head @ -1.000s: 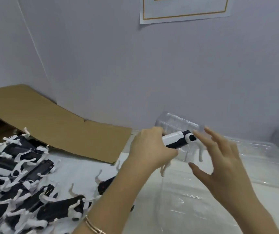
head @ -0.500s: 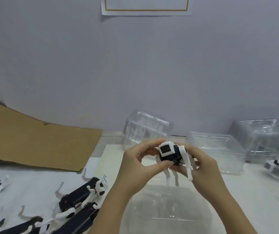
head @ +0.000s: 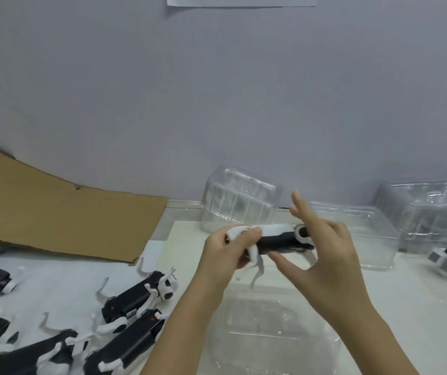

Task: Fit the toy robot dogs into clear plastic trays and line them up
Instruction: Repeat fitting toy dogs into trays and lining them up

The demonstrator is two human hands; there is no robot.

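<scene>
The left hand [head: 227, 255] grips the toy robot dog [head: 279, 239] by one end, holding it level above a clear tray [head: 271, 328] on the bench [head: 419, 307]. The right hand [head: 330, 261] is at the other end, fingers straight and spread, perhaps touching it.

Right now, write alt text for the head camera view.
A person's left hand grips one end of a black-and-white toy dog above a clear tray, the right hand open at its other end. More toy dogs lie at the left, and more clear trays stand by the wall.
</scene>
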